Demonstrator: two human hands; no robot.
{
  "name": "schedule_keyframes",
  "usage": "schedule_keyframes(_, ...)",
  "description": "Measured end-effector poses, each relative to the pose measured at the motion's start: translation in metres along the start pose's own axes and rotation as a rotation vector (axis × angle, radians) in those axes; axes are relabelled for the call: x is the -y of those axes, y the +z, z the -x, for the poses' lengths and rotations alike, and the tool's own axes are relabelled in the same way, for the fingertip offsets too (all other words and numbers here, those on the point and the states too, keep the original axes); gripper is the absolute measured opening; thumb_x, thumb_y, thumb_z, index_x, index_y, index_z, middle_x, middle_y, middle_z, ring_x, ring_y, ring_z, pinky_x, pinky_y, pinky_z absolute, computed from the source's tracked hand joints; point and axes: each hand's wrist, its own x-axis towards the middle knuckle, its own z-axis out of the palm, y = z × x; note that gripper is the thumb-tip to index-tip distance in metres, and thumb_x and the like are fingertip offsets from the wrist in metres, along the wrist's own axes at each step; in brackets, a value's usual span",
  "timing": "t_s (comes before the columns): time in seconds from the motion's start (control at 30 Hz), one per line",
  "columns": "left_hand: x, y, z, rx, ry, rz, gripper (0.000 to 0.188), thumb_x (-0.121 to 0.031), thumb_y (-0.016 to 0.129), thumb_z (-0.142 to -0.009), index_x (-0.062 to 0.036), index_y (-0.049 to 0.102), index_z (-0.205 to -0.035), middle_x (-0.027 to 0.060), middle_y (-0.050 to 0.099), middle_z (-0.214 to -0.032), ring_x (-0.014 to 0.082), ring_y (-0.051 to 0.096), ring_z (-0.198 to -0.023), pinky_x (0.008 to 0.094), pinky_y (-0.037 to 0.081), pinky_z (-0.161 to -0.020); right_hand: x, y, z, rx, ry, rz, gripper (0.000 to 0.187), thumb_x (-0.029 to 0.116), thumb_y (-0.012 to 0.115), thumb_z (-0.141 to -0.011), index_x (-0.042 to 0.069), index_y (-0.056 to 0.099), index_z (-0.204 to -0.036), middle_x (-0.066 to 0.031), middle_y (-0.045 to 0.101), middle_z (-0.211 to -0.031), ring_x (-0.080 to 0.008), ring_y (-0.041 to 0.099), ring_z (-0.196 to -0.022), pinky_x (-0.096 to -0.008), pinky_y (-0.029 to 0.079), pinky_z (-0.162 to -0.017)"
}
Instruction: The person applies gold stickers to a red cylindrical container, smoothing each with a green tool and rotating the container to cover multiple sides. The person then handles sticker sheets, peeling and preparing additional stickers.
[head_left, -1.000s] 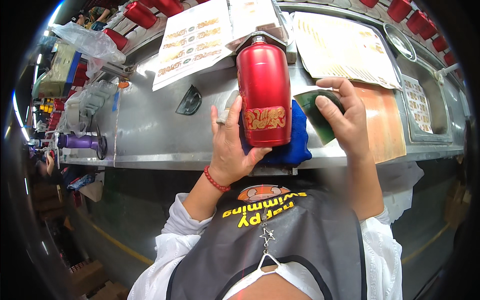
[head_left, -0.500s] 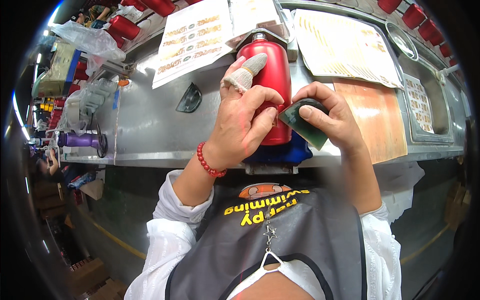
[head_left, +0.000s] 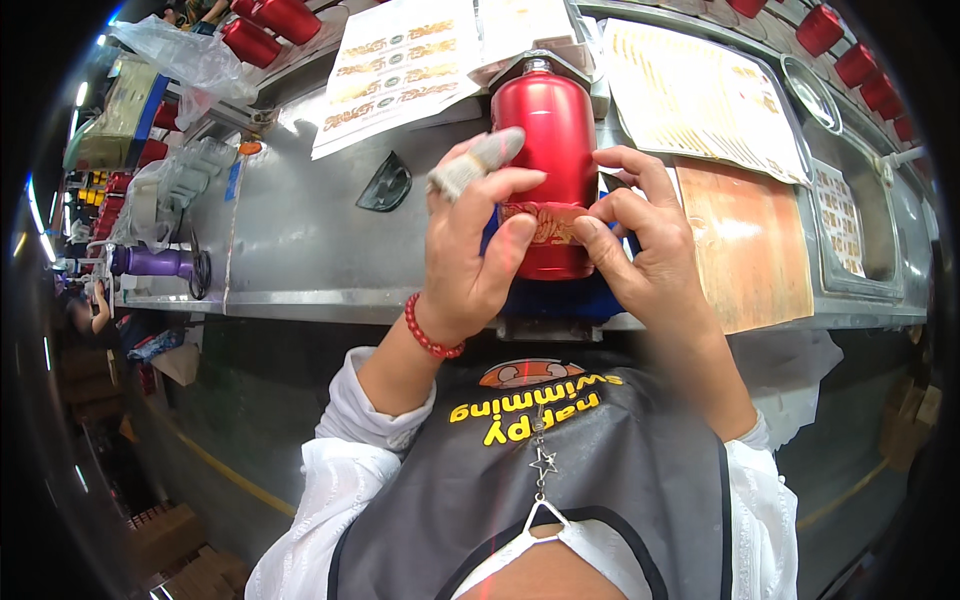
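Note:
A red metal bottle (head_left: pixel 545 110) lies with its capped neck pointing away from me. Across its lower part runs a red strip decal (head_left: pixel 552 222) with a gold pattern. My left hand (head_left: pixel 470 225), a knitted cot on one finger, is closed at the strip's left end, thumb on it and index fingertip on the bottle. At the right end, my right hand (head_left: pixel 640 215) pinches the strip between thumb and finger. A dark edge shows behind the right fingers; I cannot tell what it is. Blue cloth (head_left: pixel 565 300) lies under the bottle.
A dark half-round piece (head_left: pixel 386 183) lies on the metal table (head_left: pixel 300 220). Printed sheets (head_left: pixel 395 75) are beyond it, with yellowish sheets (head_left: pixel 700 100) at far right. A wooden board (head_left: pixel 745 250) adjoins a sink (head_left: pixel 885 225). At left stands a purple bottle (head_left: pixel 155 262).
My right hand has moved left onto the strip, and the dark green scraper it held is now mostly or wholly out of sight. My left hand has shifted slightly left, uncovering the strip.

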Motion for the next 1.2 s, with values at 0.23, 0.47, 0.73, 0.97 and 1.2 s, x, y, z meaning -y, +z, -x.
schedule_keyframes(0.23, 0.000, 0.006, 0.038, 0.049, 0.112, -0.390, 0.062, -0.050, 0.052, -0.100, -0.0012, 0.059, -0.139, 0.0217, 0.057, -0.139, 0.0416, 0.046, -0.130, 0.0579, 0.016, -0.120, -0.004, 0.004, 0.000, -0.063, 0.059, -0.106, 0.009, 0.007, 0.072, -0.085, 0.000, 0.068, -0.083, -0.0197, 0.061, -0.112, -0.0319, 0.059, -0.114, -0.0418, 0.047, -0.095)
schedule_keyframes(0.47, -0.016, 0.010, 0.035, 0.182, 0.150, -0.600, 0.060, -0.045, 0.070, -0.088, -0.0157, 0.062, -0.139, 0.0253, 0.048, -0.148, 0.0463, 0.040, -0.137, 0.0597, 0.011, -0.121, -0.017, -0.004, 0.016, -0.268, 0.257, -0.229, 0.031, 0.000, 0.062, -0.093, -0.001, 0.061, -0.124, -0.0137, 0.068, -0.106, -0.0166, 0.067, -0.087, -0.0299, 0.054, -0.076)
schedule_keyframes(0.73, 0.005, 0.016, 0.040, 0.084, 0.048, -0.418, 0.102, -0.030, 0.084, -0.076, 0.0060, 0.030, -0.154, 0.0260, 0.043, -0.151, 0.0455, 0.039, -0.140, 0.0601, 0.014, -0.120, 0.001, 0.030, 0.005, -0.280, 0.183, -0.213, 0.026, 0.015, 0.066, -0.095, 0.001, 0.060, -0.116, -0.0106, 0.068, -0.092, -0.0164, 0.066, -0.084, -0.0309, 0.053, -0.076)
schedule_keyframes(0.97, 0.022, 0.021, 0.044, 0.057, -0.056, -0.240, 0.106, -0.042, 0.084, -0.075, 0.0039, 0.031, -0.154, 0.0238, 0.046, -0.148, 0.0415, 0.040, -0.141, 0.0619, 0.011, -0.119, -0.037, 0.017, 0.022, -0.304, 0.410, -0.440, 0.023, 0.014, 0.071, -0.093, 0.002, 0.062, -0.110, -0.0072, 0.067, -0.089, -0.0156, 0.062, -0.080, -0.0302, 0.052, -0.076)
schedule_keyframes(1.2, 0.007, 0.003, 0.028, 0.130, -0.026, -0.506, 0.106, -0.039, 0.085, -0.070, 0.0043, 0.035, -0.152, 0.0223, 0.058, -0.133, 0.0420, 0.038, -0.141, 0.0636, 0.010, -0.118, 0.014, -0.023, -0.005, 0.233, -0.280, -0.080, 0.031, -0.003, 0.081, -0.070, 0.002, 0.069, -0.098, -0.0086, 0.061, -0.088, -0.0224, 0.061, -0.082, -0.0314, 0.050, -0.068)
